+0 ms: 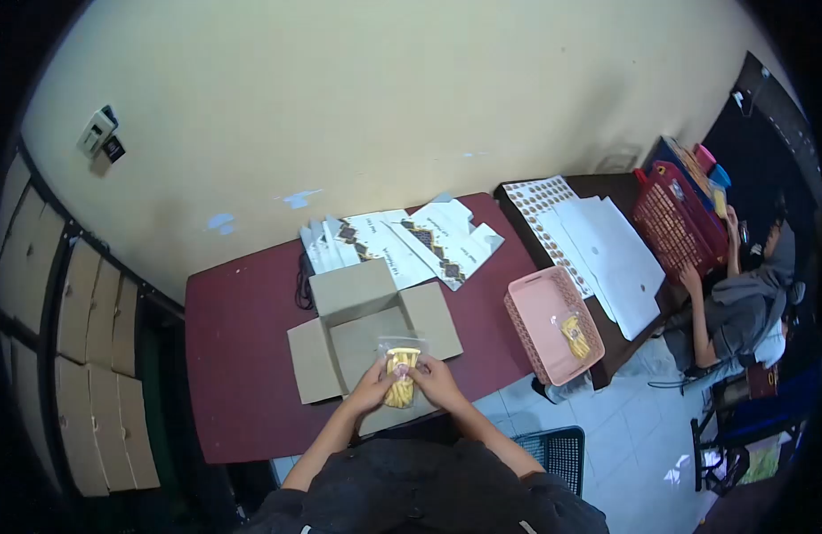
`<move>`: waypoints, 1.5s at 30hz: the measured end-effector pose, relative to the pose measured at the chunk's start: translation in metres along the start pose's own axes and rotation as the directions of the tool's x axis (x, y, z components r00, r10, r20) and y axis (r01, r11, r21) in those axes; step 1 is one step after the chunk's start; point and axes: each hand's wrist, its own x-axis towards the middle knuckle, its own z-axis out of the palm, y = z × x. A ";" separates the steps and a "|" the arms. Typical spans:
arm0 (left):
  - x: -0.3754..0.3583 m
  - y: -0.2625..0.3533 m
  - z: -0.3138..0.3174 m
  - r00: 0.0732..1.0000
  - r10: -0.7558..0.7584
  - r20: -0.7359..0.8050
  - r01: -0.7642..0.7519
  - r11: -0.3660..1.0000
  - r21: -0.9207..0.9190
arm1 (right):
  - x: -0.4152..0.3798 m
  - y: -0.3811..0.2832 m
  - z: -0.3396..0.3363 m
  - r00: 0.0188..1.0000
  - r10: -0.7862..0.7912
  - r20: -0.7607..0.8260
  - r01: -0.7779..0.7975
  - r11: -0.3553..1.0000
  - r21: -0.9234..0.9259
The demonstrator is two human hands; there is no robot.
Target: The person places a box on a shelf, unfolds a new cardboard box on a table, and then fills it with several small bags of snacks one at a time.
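Note:
Between my two hands is a clear plastic pouch (pixel 399 392) of yellow stick-shaped snacks, with a small round pinkish label. My left hand (pixel 369 389) grips its left edge, and my right hand (pixel 436 383) grips the right edge. Both thumbs press on the front of the pouch. It is held over the near side of an open cardboard box (pixel 344 334), whose flaps are spread outward. Part of the box's floor and its near flap are hidden behind the pouch and my hands.
A pink basket (pixel 540 325) at the right holds a similar snack pouch (pixel 574 337). Printed flat cartons (pixel 402 240) lie behind the box. Sticker sheets (pixel 544 200) and white sheets (pixel 611 258) cover a dark table. Another person (pixel 740 303) touches a red crate (pixel 673 218). Cardboard boxes (pixel 81 427) fill shelves leftward.

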 end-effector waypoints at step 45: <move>0.004 0.069 -0.014 0.980 0.191 -0.053 -0.196 0.973 -0.120 | 0.038 -0.128 0.002 0.998 -0.003 0.065 -0.011 0.978 0.207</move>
